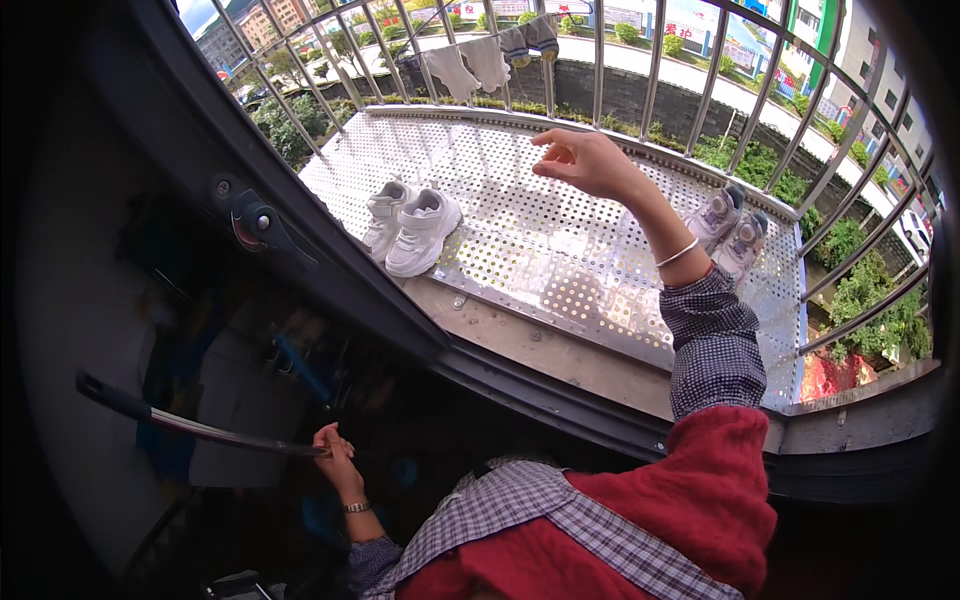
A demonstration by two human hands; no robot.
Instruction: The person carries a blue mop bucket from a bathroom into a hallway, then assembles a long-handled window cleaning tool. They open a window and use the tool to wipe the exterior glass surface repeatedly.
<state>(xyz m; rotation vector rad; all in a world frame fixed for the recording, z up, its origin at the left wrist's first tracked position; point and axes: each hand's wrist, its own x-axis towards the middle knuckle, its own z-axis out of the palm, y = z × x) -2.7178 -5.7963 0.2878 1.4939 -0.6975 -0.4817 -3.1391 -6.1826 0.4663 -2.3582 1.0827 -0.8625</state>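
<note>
My left hand [335, 450] is closed around a metal pole [217, 433] with a dark grip at its far end, low in the dim room. Through the window opening reaches my right hand [581, 161], with fingers curled but apart and nothing in them. It hovers above a perforated metal platform [517, 225]. To its left on the platform stands a pair of white sneakers [421, 232] with straps. Another pair of pale sneakers [739, 236], partly behind my right forearm, rests near the right-hand railing. Two white socks [471, 66] and a grey patterned pair [529, 41] hang at the bars.
A metal-barred railing [600, 60] encloses the platform. The dark window frame [540, 397] and a sill [540, 330] run between the room and the platform. A window latch [259, 221] juts from the sash. A blue rod-like item [300, 367] shows dimly inside.
</note>
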